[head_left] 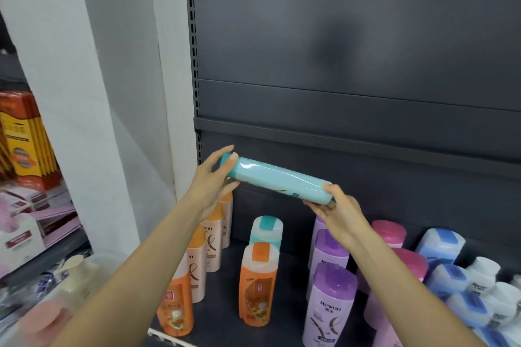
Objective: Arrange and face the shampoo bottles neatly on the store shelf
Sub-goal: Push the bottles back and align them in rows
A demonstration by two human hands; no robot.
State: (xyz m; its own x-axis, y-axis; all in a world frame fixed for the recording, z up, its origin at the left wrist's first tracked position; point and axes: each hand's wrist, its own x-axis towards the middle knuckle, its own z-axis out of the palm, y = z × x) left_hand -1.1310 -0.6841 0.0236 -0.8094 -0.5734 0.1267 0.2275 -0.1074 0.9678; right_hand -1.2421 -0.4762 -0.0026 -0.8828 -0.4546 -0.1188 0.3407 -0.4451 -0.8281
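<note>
Teal bottle (277,179) held sideways above the dark shelf (222,284).
Left hand (210,182) grips its cap end, right hand (339,213) its base; a white pillar (84,121) stands left.

The teal shampoo bottle (277,179) looks like smooth plastic with a glossy sheen along its side. The orange bottle (258,287) and the purple bottle (328,310) below it are shiny plastic too, with printed labels. The shelf's dark grey back panel (352,36) appears to be matt painted metal.
</note>
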